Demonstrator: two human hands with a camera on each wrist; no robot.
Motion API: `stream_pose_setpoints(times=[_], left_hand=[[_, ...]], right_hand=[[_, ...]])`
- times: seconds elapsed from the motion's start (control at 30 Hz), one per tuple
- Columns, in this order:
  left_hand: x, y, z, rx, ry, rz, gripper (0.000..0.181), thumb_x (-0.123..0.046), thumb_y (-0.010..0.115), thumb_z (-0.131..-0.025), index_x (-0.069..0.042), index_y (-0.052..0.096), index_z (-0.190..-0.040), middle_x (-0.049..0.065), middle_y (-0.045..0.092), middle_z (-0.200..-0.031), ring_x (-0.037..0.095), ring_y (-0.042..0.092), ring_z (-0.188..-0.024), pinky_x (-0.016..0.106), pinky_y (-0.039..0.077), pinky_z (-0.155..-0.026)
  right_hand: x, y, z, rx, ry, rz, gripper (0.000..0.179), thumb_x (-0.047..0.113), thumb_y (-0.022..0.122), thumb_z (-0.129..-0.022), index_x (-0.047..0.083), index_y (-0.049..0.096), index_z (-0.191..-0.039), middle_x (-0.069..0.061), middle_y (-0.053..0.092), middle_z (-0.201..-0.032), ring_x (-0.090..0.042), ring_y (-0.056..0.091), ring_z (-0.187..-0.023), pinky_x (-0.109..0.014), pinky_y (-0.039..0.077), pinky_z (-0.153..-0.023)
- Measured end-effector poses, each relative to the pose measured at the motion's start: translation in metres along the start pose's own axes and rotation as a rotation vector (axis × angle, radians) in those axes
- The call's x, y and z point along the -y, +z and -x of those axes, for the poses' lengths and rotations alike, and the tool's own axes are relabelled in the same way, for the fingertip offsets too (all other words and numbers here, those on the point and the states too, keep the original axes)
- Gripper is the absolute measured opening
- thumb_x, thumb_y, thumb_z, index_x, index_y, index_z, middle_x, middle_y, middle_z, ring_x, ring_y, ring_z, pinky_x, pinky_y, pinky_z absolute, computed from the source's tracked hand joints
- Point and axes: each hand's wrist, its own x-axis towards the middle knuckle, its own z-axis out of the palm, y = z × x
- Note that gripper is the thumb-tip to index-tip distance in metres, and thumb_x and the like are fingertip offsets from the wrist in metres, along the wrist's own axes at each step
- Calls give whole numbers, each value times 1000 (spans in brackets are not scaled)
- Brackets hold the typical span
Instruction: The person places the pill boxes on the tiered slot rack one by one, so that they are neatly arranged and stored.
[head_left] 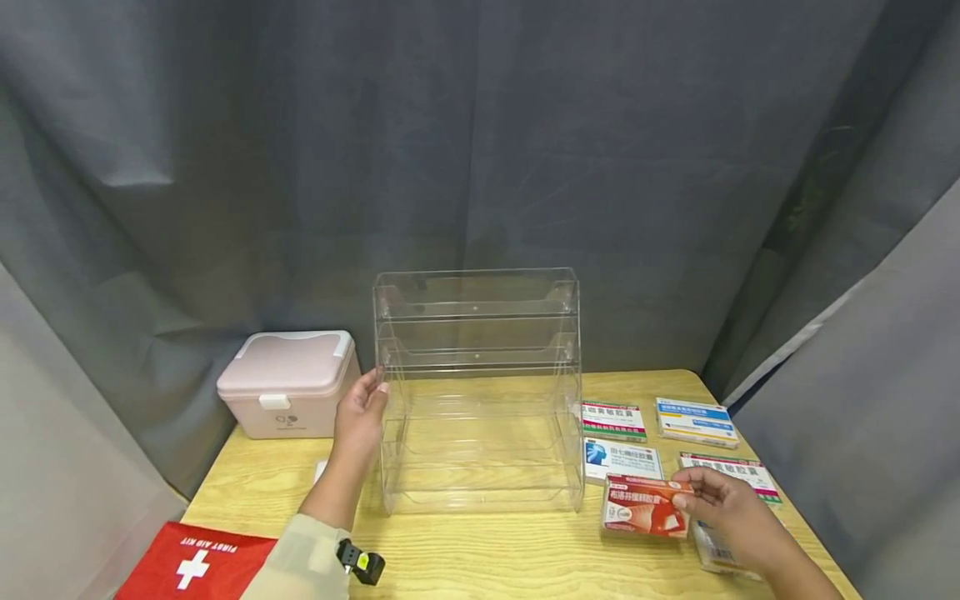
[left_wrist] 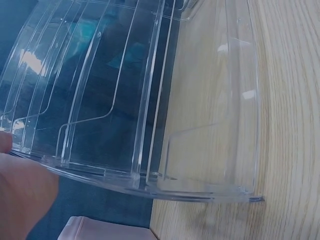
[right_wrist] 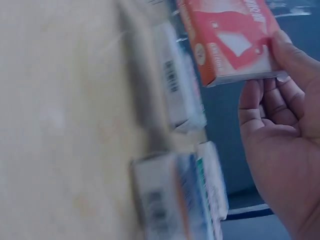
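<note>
A clear plastic tiered rack [head_left: 480, 429] stands upright in the middle of the table. My left hand [head_left: 362, 417] grips its left side edge, thumb at the front; in the left wrist view part of that hand [left_wrist: 25, 192] shows at the rack's side panel. Between thumb and fingers, my right hand [head_left: 731, 508] pinches the right end of a red medicine box [head_left: 643, 507], raised over the table to the right of the rack. The right wrist view shows the red box [right_wrist: 230, 40] with the thumb on its face and fingers behind.
Several medicine boxes lie at the right: a blue-and-white one [head_left: 697, 422], a white one with a blue picture [head_left: 624, 461], green-and-red striped ones [head_left: 615, 421]. A pink lidded case [head_left: 288, 383] stands back left. A red first aid pouch [head_left: 198, 562] lies front left. Grey curtains [head_left: 480, 167] hang behind.
</note>
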Motion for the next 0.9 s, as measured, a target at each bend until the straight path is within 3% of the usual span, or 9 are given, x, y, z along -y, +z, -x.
stream_pose_setpoints(times=[0.07, 0.17, 0.3, 0.4, 0.5, 0.6, 0.8, 0.9], left_hand=[[0, -1, 0, -7, -5, -2, 57, -27, 52, -117, -10, 36, -168, 12, 36, -177, 35, 31, -166, 51, 26, -139], [0, -1, -1, -17, -3, 0, 57, -26, 53, -116, -8, 37, -168, 14, 37, -176, 37, 32, -165, 51, 27, -138], [-1, -2, -1, -27, 4, 10, 56, -25, 54, -116, -7, 38, -167, 14, 38, -176, 37, 32, -165, 51, 26, -139], [-2, -3, -1, -32, 8, 17, 56, -23, 54, -116, -6, 38, -167, 15, 38, -175, 36, 33, -165, 50, 26, -139], [-2, -5, -1, -37, 1, 25, 55, -22, 54, -116, -5, 38, -166, 15, 38, -175, 36, 33, -165, 50, 27, -139], [-3, -8, -1, -45, -9, 39, 56, -19, 54, -116, -4, 38, -166, 17, 38, -175, 37, 33, -165, 51, 27, -139], [-5, -6, -2, -55, -19, 59, 56, -16, 54, -115, -2, 38, -166, 20, 38, -174, 39, 34, -164, 52, 27, -139], [-5, -2, -2, -50, -9, 69, 56, -14, 54, -114, -1, 38, -166, 22, 39, -173, 41, 33, -163, 53, 27, -138]], right_hand=[[8, 0, -2, -17, -55, -79, 46, 28, 69, -110, 0, 59, -145, 4, 72, -122, -2, 67, -104, -23, 63, -89], [24, 4, -6, 16, -223, -281, 31, 15, 59, -114, 5, 62, -143, 8, 71, -121, -1, 67, -106, -19, 62, -90], [63, 21, -18, 70, -438, -533, 32, 0, 51, -114, 10, 65, -141, 6, 71, -125, -3, 67, -113, -16, 61, -99], [104, 38, -27, -11, -465, -539, 33, 6, 58, -113, 5, 61, -146, 5, 67, -127, -6, 63, -117, -14, 58, -102], [148, 53, -35, -151, -385, -423, 45, 22, 66, -111, 6, 58, -152, 5, 64, -129, -10, 58, -119, -10, 56, -101], [186, 66, -49, -260, -350, -358, 49, 28, 71, -109, 9, 60, -152, 6, 66, -124, -11, 59, -115, -9, 56, -96], [242, 81, -78, -344, -472, -430, 42, 17, 71, -108, 3, 64, -148, 3, 71, -120, -10, 63, -109, -12, 57, -91], [260, 83, -88, -371, -525, -391, 40, 16, 70, -108, 5, 66, -146, -5, 72, -126, -11, 65, -110, -11, 57, -90]])
